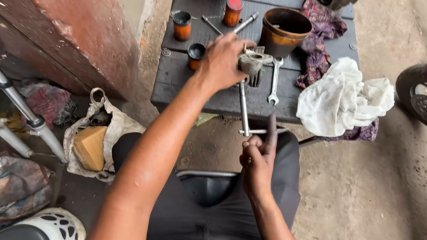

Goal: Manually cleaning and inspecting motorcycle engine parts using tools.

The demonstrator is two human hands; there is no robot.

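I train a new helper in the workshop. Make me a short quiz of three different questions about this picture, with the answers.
1. True or false: the left hand presses on a grey metal part on the dark wooden bench.
2. Which tool does the right hand hold by the cross handle? A) a T-handle socket wrench B) a hammer C) a saw
3. Fill the gap: the combination spanner lies between the metal part and a crumpled ___ cloth.

Key
1. True.
2. A; its shaft runs up from the handle to the metal part.
3. White.
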